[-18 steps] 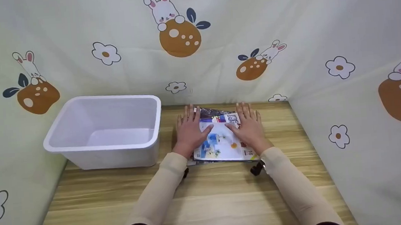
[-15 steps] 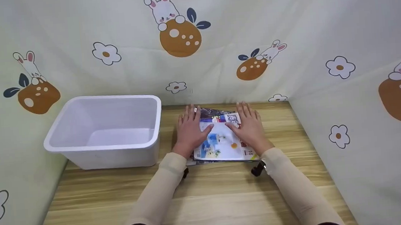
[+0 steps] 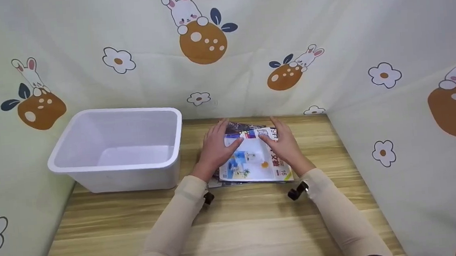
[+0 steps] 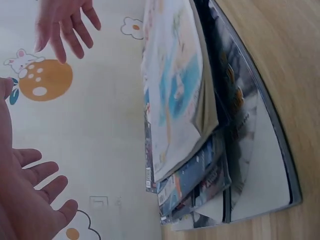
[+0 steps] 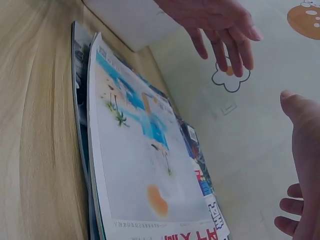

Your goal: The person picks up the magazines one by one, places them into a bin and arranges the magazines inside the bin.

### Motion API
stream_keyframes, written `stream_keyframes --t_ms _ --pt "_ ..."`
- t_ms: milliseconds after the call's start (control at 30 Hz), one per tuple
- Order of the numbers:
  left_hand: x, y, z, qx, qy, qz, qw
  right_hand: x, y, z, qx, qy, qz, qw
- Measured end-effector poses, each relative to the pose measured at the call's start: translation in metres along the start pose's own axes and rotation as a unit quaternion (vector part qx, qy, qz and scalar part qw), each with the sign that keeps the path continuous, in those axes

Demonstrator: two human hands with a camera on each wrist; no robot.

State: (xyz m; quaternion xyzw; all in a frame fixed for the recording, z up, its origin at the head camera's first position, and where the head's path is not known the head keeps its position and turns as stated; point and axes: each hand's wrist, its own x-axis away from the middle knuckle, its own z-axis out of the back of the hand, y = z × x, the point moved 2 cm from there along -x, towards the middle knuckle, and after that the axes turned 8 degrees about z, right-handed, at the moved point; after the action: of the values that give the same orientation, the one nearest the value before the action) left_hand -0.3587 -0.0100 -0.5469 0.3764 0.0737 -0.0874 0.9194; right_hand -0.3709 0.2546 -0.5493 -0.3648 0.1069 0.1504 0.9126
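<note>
A small, uneven stack of magazines (image 3: 254, 154) lies on the wooden table. On top is a pale cover with a blue beach picture (image 5: 145, 125) and red lettering. The covers beneath are darker and stick out at the edges, as the left wrist view shows with a grey-white lower cover (image 4: 267, 170). My left hand (image 3: 215, 147) hovers over the stack's left side, fingers loosely extended, thumb pointing inward. Over the right side, my right hand (image 3: 285, 144) is held the same way. Both wrist views show a gap between the hands and the covers; neither hand holds anything.
A deep white plastic bin (image 3: 132, 179) stands left of the magazines, with its bare inside facing up. A curtain (image 3: 240, 78) printed with rabbits, oranges and flowers hangs behind the table (image 3: 252, 232) and along both sides.
Both hands were lying flat along the stack's left and right sides. They have lifted off, with the fingers turned slightly inward, and more of the top cover's right edge shows. The magazines stay put.
</note>
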Motion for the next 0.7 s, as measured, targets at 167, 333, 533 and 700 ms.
stream_keyframes --t_ms 167,333,533,700 --pt "0.005 0.005 0.008 0.057 -0.01 0.014 0.9982 0.002 -0.003 0.001 -0.007 0.001 0.002 1.0" --pt "0.01 0.008 0.016 0.097 -0.029 0.043 0.994 0.003 -0.006 0.001 -0.004 -0.002 0.004 1.0" --pt "0.02 0.017 0.031 0.119 -0.047 0.035 0.9911 0.003 -0.002 0.003 0.0 0.007 0.021 1.0" --pt "0.027 0.024 0.048 0.124 -0.054 0.009 0.9907 0.004 -0.001 0.004 0.001 0.009 0.019 1.0"
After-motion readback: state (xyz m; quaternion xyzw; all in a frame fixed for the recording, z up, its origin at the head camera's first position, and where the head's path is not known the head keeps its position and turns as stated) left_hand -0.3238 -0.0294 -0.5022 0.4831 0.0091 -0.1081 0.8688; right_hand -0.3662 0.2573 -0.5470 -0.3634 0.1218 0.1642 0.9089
